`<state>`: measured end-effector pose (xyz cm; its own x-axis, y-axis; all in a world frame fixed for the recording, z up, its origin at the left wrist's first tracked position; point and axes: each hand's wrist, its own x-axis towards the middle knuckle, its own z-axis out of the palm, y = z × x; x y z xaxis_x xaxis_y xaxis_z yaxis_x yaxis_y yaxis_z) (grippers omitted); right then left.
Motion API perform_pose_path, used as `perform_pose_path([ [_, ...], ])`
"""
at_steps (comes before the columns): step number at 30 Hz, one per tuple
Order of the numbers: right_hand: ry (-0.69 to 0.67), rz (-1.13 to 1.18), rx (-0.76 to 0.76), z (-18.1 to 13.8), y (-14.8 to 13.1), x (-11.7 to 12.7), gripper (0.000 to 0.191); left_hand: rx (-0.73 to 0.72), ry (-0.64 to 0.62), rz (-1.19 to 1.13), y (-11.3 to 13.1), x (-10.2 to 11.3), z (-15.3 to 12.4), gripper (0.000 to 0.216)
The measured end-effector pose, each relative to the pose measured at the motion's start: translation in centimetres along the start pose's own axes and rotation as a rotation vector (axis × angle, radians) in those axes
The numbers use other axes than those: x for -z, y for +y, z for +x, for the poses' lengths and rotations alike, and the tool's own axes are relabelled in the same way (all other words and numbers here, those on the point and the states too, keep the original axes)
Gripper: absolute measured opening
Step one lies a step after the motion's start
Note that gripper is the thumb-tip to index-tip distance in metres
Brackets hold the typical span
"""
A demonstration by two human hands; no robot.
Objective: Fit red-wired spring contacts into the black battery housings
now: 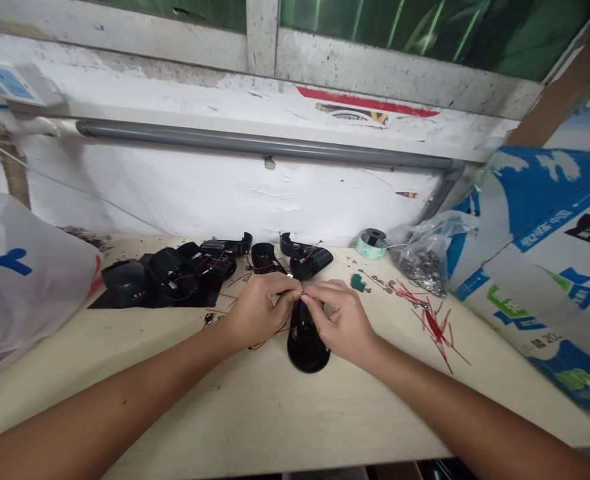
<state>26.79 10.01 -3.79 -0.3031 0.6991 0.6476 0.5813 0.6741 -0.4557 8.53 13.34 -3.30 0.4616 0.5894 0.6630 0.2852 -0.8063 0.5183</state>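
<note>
Fingertip to fingertip, my left hand (265,303) and my right hand (342,317) meet above a black plastic housing (309,357). Both are closed in a pinch. A thin red wire (291,312) runs down from the pinch of my left hand. Whatever small piece lies between the right fingertips is too small to make out. The housing lies on the table, its rounded end toward me and its upper part hidden by my hands. Small metal bits show inside it.
Several black housings with red wires (175,270) lie at the back left, some on a black sheet (125,298). To the right are loose red wires (435,327), a green piece (358,282), a tape roll (371,245), a bag of metal parts (425,263) and a printed carton (539,267).
</note>
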Motion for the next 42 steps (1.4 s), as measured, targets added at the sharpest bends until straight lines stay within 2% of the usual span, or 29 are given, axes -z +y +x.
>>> perform_pose_path([
  [10, -0.030, -0.062, -0.004, -0.11, 0.08, 0.02, 0.029, -0.057, -0.003, 0.063, -0.13, -0.09, -0.10, 0.022],
  [19, -0.057, -0.120, 0.020, -0.33, -0.03, 0.14, 0.027, -0.034, -0.017, 0.103, 0.12, -0.12, -0.21, 0.022],
  [28, -0.024, -0.049, 0.004, -0.19, 0.08, 0.02, 0.028, -0.043, 0.006, 0.033, -0.13, -0.15, -0.11, 0.020],
  [42, -0.040, -0.125, 0.046, -0.38, -0.26, 0.22, 0.028, -0.063, -0.035, 0.057, 0.13, 0.11, -0.13, 0.024],
])
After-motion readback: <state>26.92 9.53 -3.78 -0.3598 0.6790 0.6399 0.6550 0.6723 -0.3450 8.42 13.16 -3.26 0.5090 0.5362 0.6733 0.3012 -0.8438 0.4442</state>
